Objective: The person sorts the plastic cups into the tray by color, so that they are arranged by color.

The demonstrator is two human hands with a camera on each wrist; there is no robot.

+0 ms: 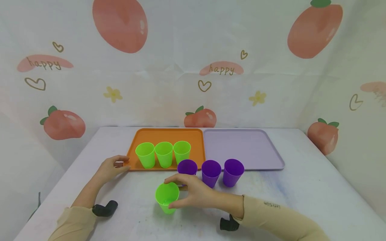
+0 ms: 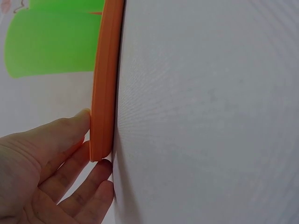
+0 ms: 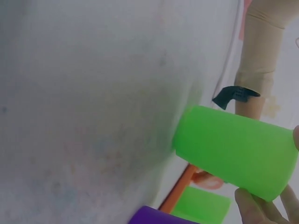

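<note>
My left hand holds the near left corner of an orange tray. In the left wrist view the thumb lies against the rim and the other fingers curl round the corner. Three green cups stand upright in a row on that tray. In front of the trays, my right hand grips a fourth green cup near its rim, between thumb and fingers. This cup is nearly upright, mouth up, with its base at or just above the table; I cannot tell which.
Three purple cups stand in front of the trays, the leftmost partly hidden by my right hand. A pale lilac tray lies beside the orange one on the white table. A printed cloth hangs behind.
</note>
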